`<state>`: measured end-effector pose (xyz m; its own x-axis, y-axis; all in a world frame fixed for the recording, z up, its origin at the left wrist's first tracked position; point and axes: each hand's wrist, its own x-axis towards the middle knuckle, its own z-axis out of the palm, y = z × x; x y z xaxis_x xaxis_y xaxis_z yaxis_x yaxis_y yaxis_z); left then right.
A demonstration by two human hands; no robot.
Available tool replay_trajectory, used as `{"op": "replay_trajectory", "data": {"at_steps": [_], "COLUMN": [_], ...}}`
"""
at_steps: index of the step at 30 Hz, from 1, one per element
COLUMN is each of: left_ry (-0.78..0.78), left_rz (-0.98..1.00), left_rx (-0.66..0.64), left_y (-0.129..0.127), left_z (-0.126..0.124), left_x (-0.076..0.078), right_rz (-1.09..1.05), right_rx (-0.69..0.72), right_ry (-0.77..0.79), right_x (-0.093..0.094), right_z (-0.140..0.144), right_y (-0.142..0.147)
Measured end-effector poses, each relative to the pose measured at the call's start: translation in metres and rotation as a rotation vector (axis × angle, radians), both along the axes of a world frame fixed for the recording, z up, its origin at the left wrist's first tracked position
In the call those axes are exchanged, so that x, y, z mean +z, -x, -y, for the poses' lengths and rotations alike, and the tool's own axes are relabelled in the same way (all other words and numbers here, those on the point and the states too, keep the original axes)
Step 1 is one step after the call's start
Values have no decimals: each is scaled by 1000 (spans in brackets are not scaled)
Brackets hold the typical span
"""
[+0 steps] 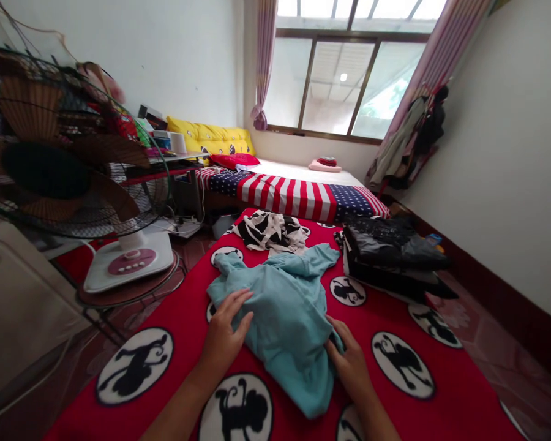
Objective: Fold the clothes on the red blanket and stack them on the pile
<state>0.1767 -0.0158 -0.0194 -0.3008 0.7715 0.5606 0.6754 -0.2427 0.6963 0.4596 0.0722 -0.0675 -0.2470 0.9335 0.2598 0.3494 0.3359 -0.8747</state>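
A crumpled teal garment point(284, 312), with sleeve-like parts spread at its far end, lies on a red cover point(174, 318) printed with black monkey figures in white circles. My left hand point(227, 331) is over the garment's left side, fingers apart and thumb out, holding nothing. At the right edge, my right hand point(349, 358) has its thumb and fingers closed on a fold of the cloth. Just beyond the garment sits a bunched black-and-white cloth point(270, 231).
A pile of dark folded clothes point(390, 251) stands on the cover's right side. To the left, a large fan point(133, 260) rests on a round stool point(128, 297). A bed point(294, 193) with a striped, starred sheet is under the window. Clothes point(413, 135) hang at the right wall.
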Motion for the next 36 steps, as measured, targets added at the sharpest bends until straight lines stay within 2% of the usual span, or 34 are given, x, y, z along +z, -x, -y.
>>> {"op": "replay_trajectory", "data": {"at_steps": [2, 6, 9, 11, 14, 18, 21, 23, 26, 29, 33, 35, 36], "left_ry": [-19, 40, 119, 169, 248, 374, 437, 444, 457, 468, 379, 347, 334], "left_rz": [-55, -313, -502, -551, -543, -455, -290, -203, -181, -190, -216, -214, -202], "left_rx": [-71, -273, -375, -390, -378, -410, -389, -361, -324, -260, -239, -252, -255], "left_y": [-10, -34, -42, -39, -29, -19, -19, -22, -27, -31, -31, -33, -34], "left_z": [-15, -46, -56, -50, -19, 40, 71, 80, 79, 76, 77, 77, 76], "left_x": [15, 40, 44, 42, 32, 1, -22, -30, -31, -32, -47, -52, -54], "right_rz": [-9, -27, -26, -27, -31, -44, -53, -63, -40, 204, 660, 700, 653], "right_rx": [83, 76, 33, -2, -45, -130, -282, -327, -186, 30, 121, 191, 249], "right_ry": [-44, -56, -48, -41, -29, -40, -166, -276, -273, -148, -193, -202, -182], "right_x": [4, 8, 8, 7, 6, 4, 13, 28, 56, 74, 78, 79, 82], "right_z": [3, 5, 5, 6, 6, 2, 1, 3, 8, 16, 27, 32, 34], "right_y": [1, 0, -1, -2, -3, -3, 3, 14, 44, 79, 110, 117, 119]}}
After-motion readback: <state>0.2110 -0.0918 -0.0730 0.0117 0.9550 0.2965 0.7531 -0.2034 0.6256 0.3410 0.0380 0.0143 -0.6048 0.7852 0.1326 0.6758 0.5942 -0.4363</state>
